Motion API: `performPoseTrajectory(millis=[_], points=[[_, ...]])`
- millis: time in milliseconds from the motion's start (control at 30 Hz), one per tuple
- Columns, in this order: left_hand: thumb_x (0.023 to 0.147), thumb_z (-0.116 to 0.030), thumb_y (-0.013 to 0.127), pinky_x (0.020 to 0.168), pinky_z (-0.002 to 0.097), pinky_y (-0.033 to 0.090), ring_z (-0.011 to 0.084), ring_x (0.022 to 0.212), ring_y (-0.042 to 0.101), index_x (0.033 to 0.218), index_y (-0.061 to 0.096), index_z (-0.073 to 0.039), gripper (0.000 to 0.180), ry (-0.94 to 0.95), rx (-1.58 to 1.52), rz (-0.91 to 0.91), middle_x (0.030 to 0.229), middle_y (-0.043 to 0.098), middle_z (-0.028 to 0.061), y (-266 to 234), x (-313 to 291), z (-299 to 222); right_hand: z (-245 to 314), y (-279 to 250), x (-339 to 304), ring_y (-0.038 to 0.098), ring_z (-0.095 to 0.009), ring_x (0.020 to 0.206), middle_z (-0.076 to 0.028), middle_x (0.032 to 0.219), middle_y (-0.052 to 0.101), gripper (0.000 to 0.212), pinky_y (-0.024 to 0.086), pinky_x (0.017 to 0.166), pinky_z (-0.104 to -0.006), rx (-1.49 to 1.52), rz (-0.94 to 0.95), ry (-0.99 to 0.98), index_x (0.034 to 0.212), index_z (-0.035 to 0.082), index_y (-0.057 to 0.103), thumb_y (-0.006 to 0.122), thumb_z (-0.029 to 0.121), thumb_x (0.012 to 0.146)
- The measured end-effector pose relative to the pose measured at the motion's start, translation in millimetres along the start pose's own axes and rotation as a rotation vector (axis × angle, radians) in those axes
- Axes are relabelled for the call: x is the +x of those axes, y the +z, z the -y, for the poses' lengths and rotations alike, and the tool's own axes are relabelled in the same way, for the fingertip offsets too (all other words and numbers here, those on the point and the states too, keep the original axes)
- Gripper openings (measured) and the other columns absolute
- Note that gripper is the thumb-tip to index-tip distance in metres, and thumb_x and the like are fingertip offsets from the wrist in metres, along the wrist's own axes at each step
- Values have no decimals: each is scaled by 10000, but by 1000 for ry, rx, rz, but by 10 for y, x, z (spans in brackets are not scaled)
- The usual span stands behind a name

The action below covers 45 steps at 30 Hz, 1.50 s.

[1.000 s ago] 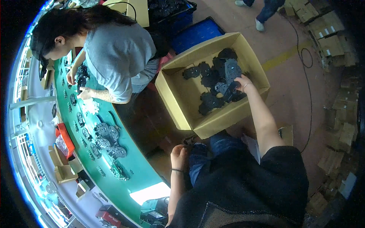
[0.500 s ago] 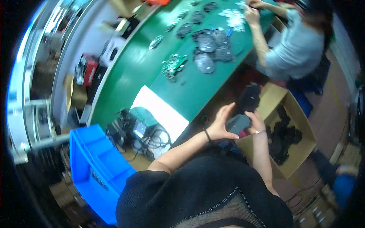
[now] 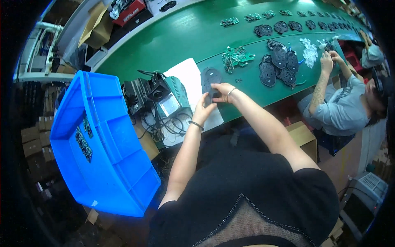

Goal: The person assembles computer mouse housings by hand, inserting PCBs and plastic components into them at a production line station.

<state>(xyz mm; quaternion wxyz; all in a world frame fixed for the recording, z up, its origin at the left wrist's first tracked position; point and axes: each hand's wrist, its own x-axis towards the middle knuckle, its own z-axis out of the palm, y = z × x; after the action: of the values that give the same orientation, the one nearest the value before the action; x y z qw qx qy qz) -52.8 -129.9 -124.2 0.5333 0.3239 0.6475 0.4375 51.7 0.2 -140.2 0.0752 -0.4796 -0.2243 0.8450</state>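
Note:
Over the white sheet on the bench, I hold a dark plastic shell (image 3: 211,76), oval and flat. My right hand (image 3: 225,92), with a bracelet at its wrist, grips the shell's near right side between thumb and fingers. Against the shell's lower left side is my left hand (image 3: 201,112), a dark band at its wrist, thumb and fingers curled around the edge. Just right of the shell lies a heap of green circuit boards (image 3: 236,57). Farther right, several similar dark shells (image 3: 279,57) are piled on the green bench (image 3: 164,53).
A blue bin (image 3: 119,136) with circuit boards (image 3: 83,144) in it stands at left. Beside the sheet (image 3: 185,70) sits a bench device (image 3: 164,99) with tangled cables. Rows of shells and boards line the far bench. A co-worker (image 3: 341,103) sits at right, near a cardboard box (image 3: 303,138).
My view and both hands have swung left, from the cardboard box of dark parts to the bench. The shell is now held over the white sheet.

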Motion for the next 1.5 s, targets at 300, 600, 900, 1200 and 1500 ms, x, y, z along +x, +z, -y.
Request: performPoseTrajectory(millis=[300,600,900,1200,1500], points=[[846,-336,487,666,378,444,270,971,551,1019,535,-121,280,-426,-975,-28,980,586,55,-144,-173,-7,350,-196,-621,624,-245,812,-132,814,611,284,540,581,-339,-1082,-71,-230,923,-24,561,588,236,812],[851,-379,410,792,474,461,305,1037,526,1184,473,-58,467,-263,-1322,35,1127,541,126,65,-522,-433,425,-1130,-271,588,-303,752,-127,774,589,124,470,680,-384,-1292,-385,-687,778,41,573,649,92,694],[884,-401,376,832,494,463,374,1099,478,1263,390,-32,530,-187,-1343,169,1217,476,178,317,-240,-718,495,-1121,-299,595,-301,736,-123,794,595,95,476,668,-396,-1457,-508,-708,748,70,563,604,146,710],[794,-74,522,755,472,521,387,995,540,1226,362,-25,463,31,-1156,116,1121,500,186,153,-199,-783,696,-943,-426,598,-197,680,-115,712,605,174,458,634,-300,-1275,-328,-834,828,44,595,620,167,707],[831,-91,531,611,427,553,288,766,627,1206,394,-144,402,114,-1293,-36,1031,568,130,383,-216,-686,1116,-1101,-277,524,-95,678,-18,810,575,104,419,595,-193,-1067,284,-562,924,18,560,568,87,846]])
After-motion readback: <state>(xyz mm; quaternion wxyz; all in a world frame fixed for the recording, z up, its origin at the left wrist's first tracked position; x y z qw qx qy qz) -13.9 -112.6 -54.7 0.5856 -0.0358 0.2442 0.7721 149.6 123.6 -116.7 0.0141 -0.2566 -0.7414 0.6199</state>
